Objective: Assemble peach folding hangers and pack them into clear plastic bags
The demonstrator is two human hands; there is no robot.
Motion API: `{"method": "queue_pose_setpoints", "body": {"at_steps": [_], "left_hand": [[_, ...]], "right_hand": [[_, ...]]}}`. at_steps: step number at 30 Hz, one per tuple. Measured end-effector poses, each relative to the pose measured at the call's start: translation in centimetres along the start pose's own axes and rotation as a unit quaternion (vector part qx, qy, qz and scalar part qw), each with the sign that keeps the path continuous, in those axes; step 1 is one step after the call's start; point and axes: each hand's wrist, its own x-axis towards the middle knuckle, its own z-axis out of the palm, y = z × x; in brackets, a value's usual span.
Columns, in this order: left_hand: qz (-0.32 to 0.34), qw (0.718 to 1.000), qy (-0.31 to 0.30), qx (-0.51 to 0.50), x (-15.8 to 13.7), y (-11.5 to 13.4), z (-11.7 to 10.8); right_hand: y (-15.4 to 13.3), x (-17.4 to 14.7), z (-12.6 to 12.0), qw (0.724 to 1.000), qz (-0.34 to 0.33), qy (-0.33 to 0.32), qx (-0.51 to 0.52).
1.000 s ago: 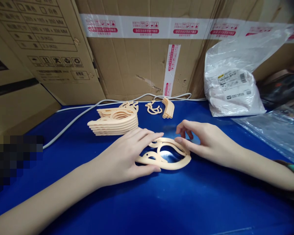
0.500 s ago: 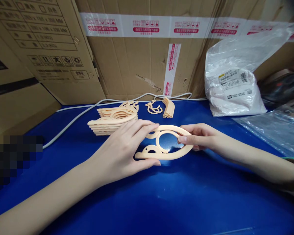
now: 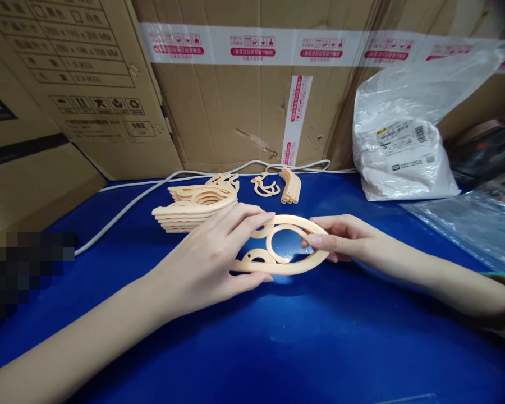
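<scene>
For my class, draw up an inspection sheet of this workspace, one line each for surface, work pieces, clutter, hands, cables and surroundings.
Surface: glossy blue tabletop, reflecting light.
Work pieces: pale openwork piece in both hands; stack of similar pieces to its left; loose curved pieces and a bundle of bent strips behind it.
Clutter: labelled white plastic bag and clear plastic sheeting at the right.
Hands: left hand grips the piece's left part; right hand pinches its right end.
Cables: white cable, loosely curved, along the back and left.
Surroundings: cardboard boxes behind and at left; dark items at far right, unclear.
</scene>
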Motion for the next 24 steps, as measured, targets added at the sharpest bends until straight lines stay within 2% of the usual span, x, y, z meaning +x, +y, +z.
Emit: {"method": "queue_pose_setpoints", "body": {"at_steps": [5,8,12,15,19,24], "left_hand": [[-0.031,0.998,0.05,-0.007,0.6,-1.2,-2.2],[-0.087,0.994,0.069,-0.018,0.7,-3.2,-3.9],[-0.211,0.975,0.047,-0.045,0.1,-6.2,-5.7],[-0.266,0.963,0.012,-0.05,-0.5,-8.1,-6.6],[-0.279,0.957,-0.027,-0.07,-1.2,-10.0,-7.0],[-0.253,0.961,-0.047,-0.099,-1.8,-11.3,-6.7]], "right_hand": [[0.4,0.4,-0.6,0.996,-0.065,0.056,-0.026],[0.6,0.5,-1.0,0.981,-0.082,0.065,-0.162],[0.9,0.2,-0.8,0.913,-0.147,-0.004,-0.38],[1.2,0.0,-0.5,0.874,-0.157,-0.026,-0.459],[1.4,0.0,-0.4,0.862,-0.162,-0.028,-0.479],[1.2,0.0,-0.5,0.861,-0.167,-0.031,-0.48]]}}
